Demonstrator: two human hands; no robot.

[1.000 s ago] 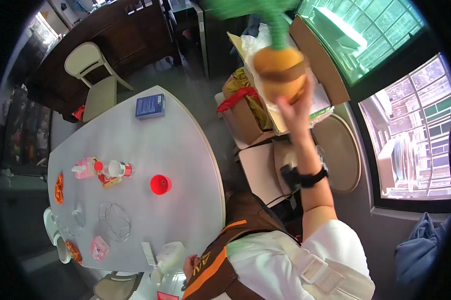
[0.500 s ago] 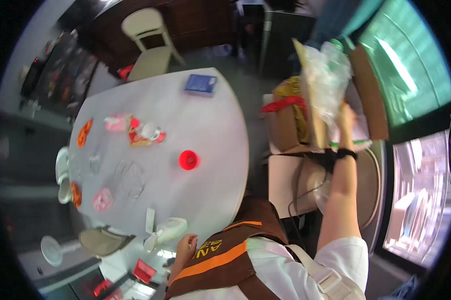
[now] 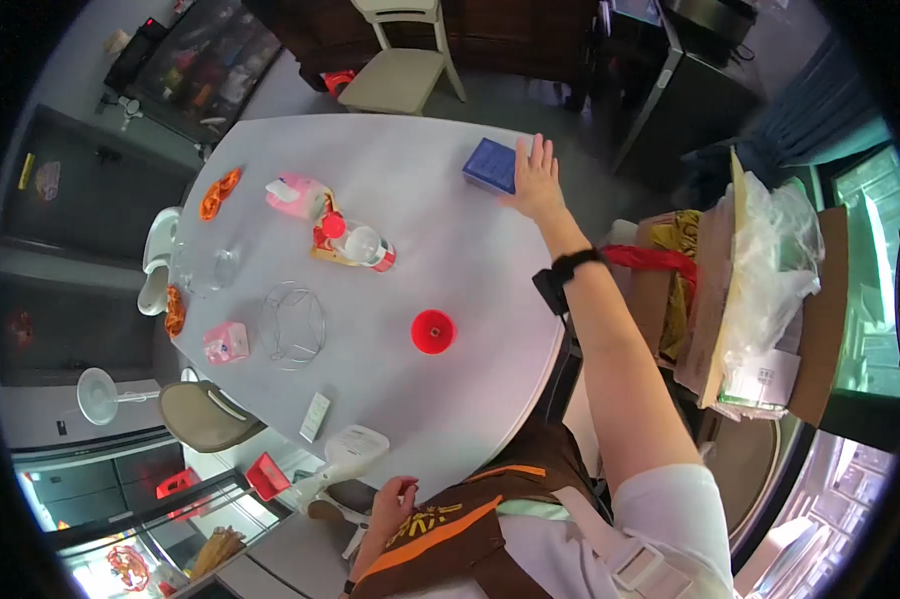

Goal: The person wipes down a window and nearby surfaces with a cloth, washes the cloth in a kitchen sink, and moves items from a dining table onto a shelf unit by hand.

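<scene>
My right hand (image 3: 538, 185) is stretched over the far right edge of the white table (image 3: 370, 309), its fingers spread. Its thumb side lies right beside a blue box (image 3: 491, 166); whether they touch I cannot tell. My left hand (image 3: 394, 502) hovers by my apron at the near table edge, fingers curled, and what it holds, if anything, is too small to make out. A red cup (image 3: 433, 331) stands on the table between the hands, and a clear bottle with a red label (image 3: 370, 249) lies farther left.
Also on the table are a wire rack (image 3: 292, 325), a pink pack (image 3: 296, 196), a small pink box (image 3: 226, 342), orange items (image 3: 220, 194) and a slim white box (image 3: 315, 417). Cardboard boxes with plastic bags (image 3: 774, 270) stand at the right; a chair (image 3: 395, 78) stands behind.
My right hand has let go of the orange and green object, which went toward the cardboard box, and has moved left to the blue box. The view has turned right. My left hand stays low.
</scene>
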